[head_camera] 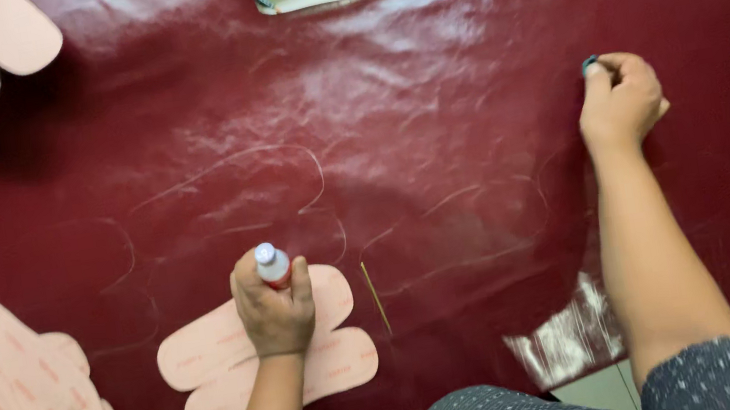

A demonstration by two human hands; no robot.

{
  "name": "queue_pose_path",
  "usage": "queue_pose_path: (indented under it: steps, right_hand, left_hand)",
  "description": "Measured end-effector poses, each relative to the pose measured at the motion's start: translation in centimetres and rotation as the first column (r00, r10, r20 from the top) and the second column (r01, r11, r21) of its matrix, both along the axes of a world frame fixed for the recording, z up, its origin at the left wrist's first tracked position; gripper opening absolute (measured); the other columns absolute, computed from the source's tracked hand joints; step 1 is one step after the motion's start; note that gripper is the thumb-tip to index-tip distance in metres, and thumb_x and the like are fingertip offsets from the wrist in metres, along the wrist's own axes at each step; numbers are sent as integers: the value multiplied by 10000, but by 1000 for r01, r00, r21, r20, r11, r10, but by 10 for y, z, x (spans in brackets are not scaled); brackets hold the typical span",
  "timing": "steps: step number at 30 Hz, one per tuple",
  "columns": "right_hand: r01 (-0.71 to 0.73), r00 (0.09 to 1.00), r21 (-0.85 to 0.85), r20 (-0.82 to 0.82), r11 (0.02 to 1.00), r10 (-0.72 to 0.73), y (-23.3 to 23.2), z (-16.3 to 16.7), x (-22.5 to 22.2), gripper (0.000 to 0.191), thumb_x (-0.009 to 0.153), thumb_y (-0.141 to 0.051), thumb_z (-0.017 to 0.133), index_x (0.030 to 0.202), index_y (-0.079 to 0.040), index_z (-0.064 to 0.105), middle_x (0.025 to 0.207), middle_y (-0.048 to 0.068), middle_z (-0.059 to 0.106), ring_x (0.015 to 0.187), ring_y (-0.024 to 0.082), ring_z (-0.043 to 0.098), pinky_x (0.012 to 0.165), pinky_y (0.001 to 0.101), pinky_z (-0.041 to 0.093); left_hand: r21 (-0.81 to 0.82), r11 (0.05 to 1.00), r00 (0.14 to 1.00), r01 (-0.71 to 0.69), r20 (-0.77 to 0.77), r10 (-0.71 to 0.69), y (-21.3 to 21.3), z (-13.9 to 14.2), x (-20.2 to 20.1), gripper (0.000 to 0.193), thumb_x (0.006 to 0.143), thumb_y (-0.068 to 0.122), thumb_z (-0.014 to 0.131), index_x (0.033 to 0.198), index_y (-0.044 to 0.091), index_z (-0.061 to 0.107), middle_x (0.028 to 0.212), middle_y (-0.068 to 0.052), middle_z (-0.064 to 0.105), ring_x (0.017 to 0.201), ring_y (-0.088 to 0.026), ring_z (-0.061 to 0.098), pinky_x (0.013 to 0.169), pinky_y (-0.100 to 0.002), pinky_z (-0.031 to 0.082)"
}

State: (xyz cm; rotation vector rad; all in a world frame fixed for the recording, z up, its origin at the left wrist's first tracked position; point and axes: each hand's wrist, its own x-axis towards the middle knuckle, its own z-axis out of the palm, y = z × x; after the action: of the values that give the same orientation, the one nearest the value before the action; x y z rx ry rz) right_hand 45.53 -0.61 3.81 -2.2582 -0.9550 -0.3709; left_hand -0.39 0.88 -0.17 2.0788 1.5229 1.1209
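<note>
Leather (429, 118), dark red, is lying across the whole table, already carrying several traced outlines. At seven o'clock the left hand (274, 305) is gripping a marker (273, 265) over a pink template (216, 372); at two o'clock the right hand (619, 99) is curling around something small, perhaps a cap.

I count two hands on one dark red leather sheet (424, 80). My left hand (274, 305) grips one marker (273, 265), its single cap up. Under that grip lies one pink template (216, 372); further left of it, one stack of pink templates (9, 403). One thin stick (375, 297) lies just right of the grip. My right hand (620, 102) pinches one small dark piece (590, 62).
</note>
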Motion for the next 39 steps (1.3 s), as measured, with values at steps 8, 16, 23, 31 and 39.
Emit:
queue_pose_path:
  steps: [8,16,23,31,39]
  right_hand:
    - [-510,785,0,-407,860,466,-77,-1,-177,157,909,-190,749,968,-46,774,933,126,743,862,250,707,793,371,547]
    - [-575,365,305,-735,759,572,-48,8,-289,451,915,-237,711,1320,-60,621,1072,111,708,949,283,671,856,365,549]
    - [-705,707,-166,-94,689,701,-92,2,-283,525,769,-288,797,1201,-25,655,1050,167,650,950,370,630,785,475,494]
    - [-576,774,-419,-3,702,633,-111,17,-263,316,907,-72,635,1220,-37,642,978,140,615,919,329,638,787,427,549]
    - [-466,852,-610,-113,641,511,-80,36,-277,303,965,-46,549,1259,2,490,1030,230,584,902,393,642,757,482,571]
  left_hand:
    - [-149,988,971,24,240,13,4,9,-1,550,961,295,711,1362,53,423,1082,-165,598,925,-312,616,854,-438,531]
    - [-152,985,931,84,364,-23,9,30,-6,505,1005,268,691,1378,63,421,1057,-97,641,919,-224,649,860,-387,545]
    - [-146,972,865,185,493,-90,7,43,-6,482,999,211,705,1380,68,446,1047,-74,628,886,-187,632,828,-340,547]
    - [-166,965,901,204,417,-119,2,59,-13,530,931,208,784,1369,107,503,1147,-95,588,934,-193,633,803,-346,564]
    - [11,997,979,-72,192,69,-2,72,-56,546,911,235,845,1357,84,571,1219,-127,595,1164,-313,582,1016,-448,474]
